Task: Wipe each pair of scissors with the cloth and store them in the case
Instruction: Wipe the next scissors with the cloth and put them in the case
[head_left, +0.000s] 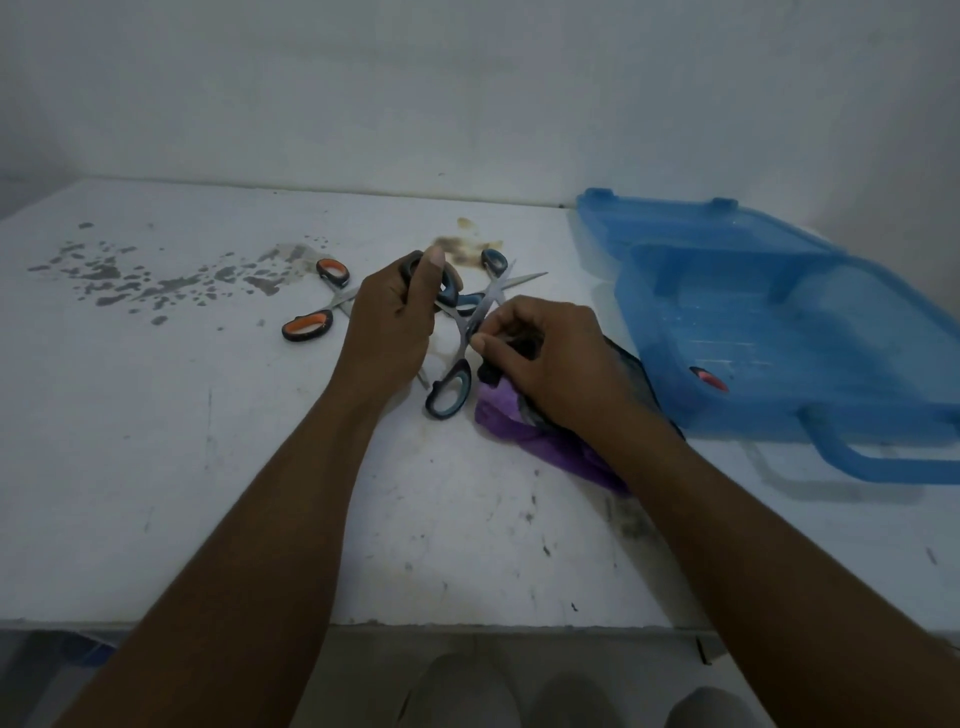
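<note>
Both bare forearms reached forward and converged. The left grip was curled closed, thumb pointing up. The right grip sat just beside it, knuckles upward, thumb and bent fingers pinching.

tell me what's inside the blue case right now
Inside the blue case, one red-and-black scissor handle shows near the front wall. The rest of that pair cannot be made out through the tinted plastic.

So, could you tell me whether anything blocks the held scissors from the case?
Nothing fixed: only the right hand and cloth sit between the scissors and the open case.
</note>
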